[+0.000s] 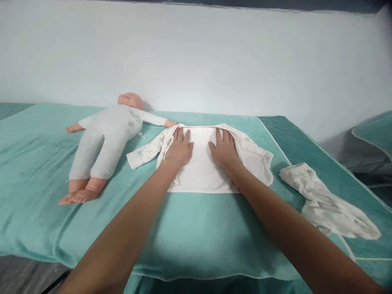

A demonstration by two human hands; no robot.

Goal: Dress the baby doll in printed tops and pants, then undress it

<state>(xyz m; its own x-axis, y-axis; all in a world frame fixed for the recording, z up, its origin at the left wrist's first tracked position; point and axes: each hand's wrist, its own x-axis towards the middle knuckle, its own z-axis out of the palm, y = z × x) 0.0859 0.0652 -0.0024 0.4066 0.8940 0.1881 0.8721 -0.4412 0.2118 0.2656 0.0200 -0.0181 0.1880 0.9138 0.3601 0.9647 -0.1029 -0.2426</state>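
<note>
A small white baby shirt [202, 163] with a faint print lies spread open on the green cover, its plain inner side facing up. On its left part rests my left hand [180, 149], palm down with the fingers stretched out. My right hand [225, 151] lies flat on the right part, fingers apart and pointing away from me. One sleeve reaches out to the left, while the right front panel is folded outward. Close to the left of the shirt, a baby doll [107, 130] in a white bodysuit lies on its back, one hand near the shirt's upper edge.
A crumpled white printed baby garment [324, 200] lies to the right, beside my right forearm. Green blankets [214, 232] cover the bed or table, whose front edge is near me. A white wall [196, 57] stands behind. Another green-covered surface [375, 132] shows at far right.
</note>
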